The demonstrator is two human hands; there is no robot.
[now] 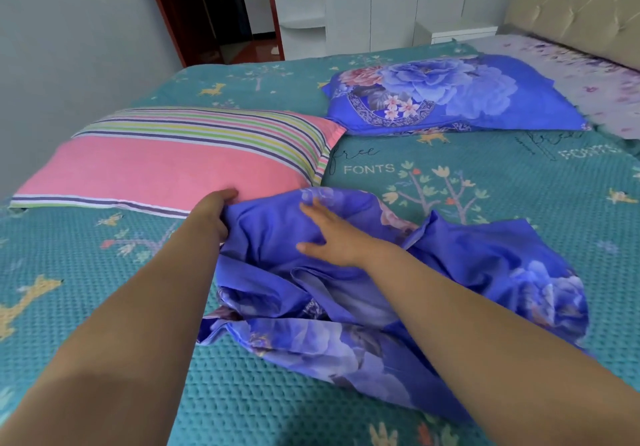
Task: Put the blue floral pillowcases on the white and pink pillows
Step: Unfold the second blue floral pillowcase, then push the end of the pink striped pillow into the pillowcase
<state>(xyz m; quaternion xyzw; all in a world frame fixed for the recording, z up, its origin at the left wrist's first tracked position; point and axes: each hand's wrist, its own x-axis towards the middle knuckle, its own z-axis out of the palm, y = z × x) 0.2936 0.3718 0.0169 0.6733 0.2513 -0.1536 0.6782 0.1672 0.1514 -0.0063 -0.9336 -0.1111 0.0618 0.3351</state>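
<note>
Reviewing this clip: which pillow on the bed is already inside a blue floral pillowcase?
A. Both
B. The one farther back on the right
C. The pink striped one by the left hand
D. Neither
B: the far right pillow is fully covered in blue floral fabric, while the pink striped pillow lies bare beside the loose pillowcase.

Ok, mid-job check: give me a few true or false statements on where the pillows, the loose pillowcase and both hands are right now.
1. The pink striped pillow is already inside a blue pillowcase. False: it lies bare on the bedspread.
2. The far pillow wears a blue floral case. True.
3. The left hand grips an edge of the loose pillowcase. True.
4. The right hand rests on the pink striped pillow. False: it lies spread on the loose pillowcase.
5. The loose pillowcase is neatly folded. False: it is crumpled.
</note>
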